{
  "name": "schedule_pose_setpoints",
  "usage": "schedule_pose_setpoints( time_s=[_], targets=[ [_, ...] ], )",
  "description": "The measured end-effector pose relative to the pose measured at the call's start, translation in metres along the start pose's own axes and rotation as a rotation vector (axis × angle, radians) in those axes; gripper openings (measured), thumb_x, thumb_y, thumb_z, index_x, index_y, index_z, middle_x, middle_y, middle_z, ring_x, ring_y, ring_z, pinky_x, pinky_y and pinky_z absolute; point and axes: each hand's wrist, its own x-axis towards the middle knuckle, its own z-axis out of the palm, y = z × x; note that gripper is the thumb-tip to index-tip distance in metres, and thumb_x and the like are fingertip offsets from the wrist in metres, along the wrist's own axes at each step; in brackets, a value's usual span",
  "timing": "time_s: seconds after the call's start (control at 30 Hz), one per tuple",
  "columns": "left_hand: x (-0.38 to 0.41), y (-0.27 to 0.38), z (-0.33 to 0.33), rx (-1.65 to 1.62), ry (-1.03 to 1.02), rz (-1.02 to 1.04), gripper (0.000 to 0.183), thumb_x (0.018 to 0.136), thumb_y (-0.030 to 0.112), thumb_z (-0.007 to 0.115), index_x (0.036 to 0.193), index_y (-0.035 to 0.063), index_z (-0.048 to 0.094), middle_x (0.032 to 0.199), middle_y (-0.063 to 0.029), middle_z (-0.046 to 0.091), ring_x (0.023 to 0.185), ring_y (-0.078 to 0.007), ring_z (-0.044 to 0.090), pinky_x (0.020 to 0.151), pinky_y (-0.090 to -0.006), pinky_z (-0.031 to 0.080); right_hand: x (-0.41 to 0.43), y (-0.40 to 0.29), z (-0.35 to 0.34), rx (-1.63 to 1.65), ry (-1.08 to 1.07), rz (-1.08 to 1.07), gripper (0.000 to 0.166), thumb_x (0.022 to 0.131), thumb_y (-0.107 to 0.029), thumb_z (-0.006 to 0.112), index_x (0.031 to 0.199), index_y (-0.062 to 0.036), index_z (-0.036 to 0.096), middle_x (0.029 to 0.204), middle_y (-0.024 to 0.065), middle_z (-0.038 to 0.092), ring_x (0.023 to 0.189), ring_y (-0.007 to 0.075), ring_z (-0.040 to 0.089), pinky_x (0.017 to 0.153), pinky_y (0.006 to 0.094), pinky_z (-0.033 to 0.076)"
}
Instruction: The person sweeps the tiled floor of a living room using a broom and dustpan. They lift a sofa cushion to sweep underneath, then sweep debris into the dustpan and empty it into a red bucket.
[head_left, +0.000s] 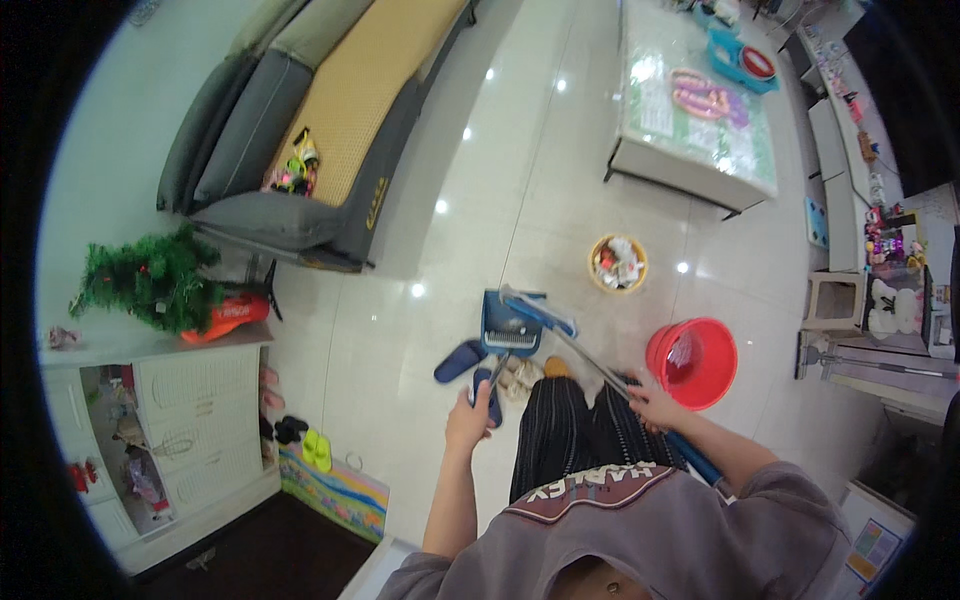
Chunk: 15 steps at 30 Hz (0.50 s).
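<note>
My left hand (469, 416) is closed around the metal handle of a blue dustpan (512, 325), which rests on the tiled floor. My right hand (652, 403) grips the long pole of a broom (589, 360). The blue broom head (541, 311) lies against the dustpan's right side, and its bristles look blurred. A dark blue slipper (459, 361) is left of the dustpan; its mate (491, 401) is partly behind my left hand. Pale shoes (519, 377) stand just in front of my legs.
A red bucket (712, 375) stands to the right, beyond it a yellow-rimmed bin (643, 264) filled with rubbish. A low table (652, 154) stands ahead at right. At left are a grey sofa (255, 142) and a white cabinet (199, 397) bearing a small artificial Christmas tree (154, 281).
</note>
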Motion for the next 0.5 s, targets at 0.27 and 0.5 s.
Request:
schedule_pose_setpoints(
  time_s=[0.27,0.5],
  targets=[
    [0.105,-0.047,0.048,-0.896,-0.541,-0.567,0.03,0.094,0.025,0.05,0.093,-0.0035,0.059,0.074,-0.016,0.064,0.059,-0.0221,0.063,0.057,-0.0316,0.059,-0.021,0.046,0.007,0.004,-0.07,0.177,0.049,0.091,-0.018,0.055,0.139,-0.0133,0.044,0.055,0.0052,0.05,0.04,0.0142,0.048,0.037,0.0296,0.04],
    [0.087,-0.088,0.119,-0.866,-0.533,-0.391,0.021,0.088,0.02,0.056,0.073,0.0044,0.054,0.062,-0.008,0.056,0.052,-0.0209,0.059,0.052,-0.0316,0.055,-0.061,0.171,-0.021,0.384,0.075,0.299,0.042,0.089,-0.014,0.056,0.13,-0.0084,0.051,0.05,0.008,0.049,0.038,0.0185,0.049,0.035,0.0334,0.037]
  ],
)
